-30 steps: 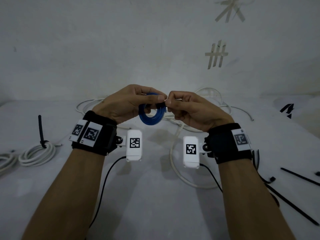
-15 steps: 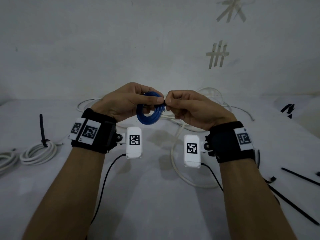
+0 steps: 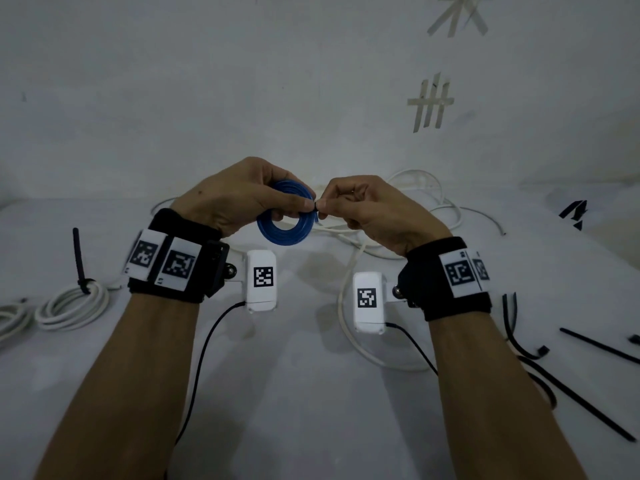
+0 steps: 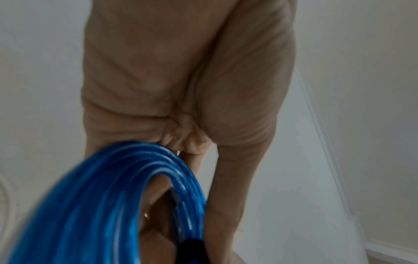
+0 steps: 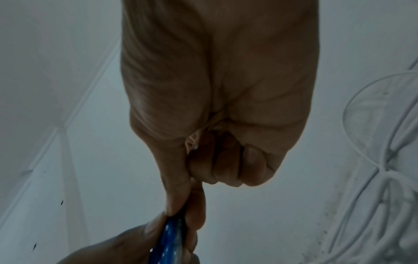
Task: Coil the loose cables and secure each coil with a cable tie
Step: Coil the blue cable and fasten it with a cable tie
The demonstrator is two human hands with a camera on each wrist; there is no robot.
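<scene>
A small blue cable coil (image 3: 284,224) is held up above the white table between both hands. My left hand (image 3: 242,199) grips its upper rim, thumb across the front; in the left wrist view the blue coil (image 4: 108,201) fills the lower left, with a dark cable tie (image 4: 178,210) lying along its inner edge. My right hand (image 3: 360,206) pinches the black cable tie (image 3: 316,206) at the coil's right edge between thumb and forefinger, its other fingers curled. The right wrist view shows that pinch at the blue coil (image 5: 168,237).
Loose white cables (image 3: 398,216) sprawl on the table behind and under the hands. Two tied white coils (image 3: 71,304) lie at the left, one with a black tie sticking up. Spare black cable ties (image 3: 588,386) lie at the right. A white wall stands behind.
Both hands have lifted slightly with the coil. The right hand's pinch has stayed at the coil's right edge; the coil has tilted a little.
</scene>
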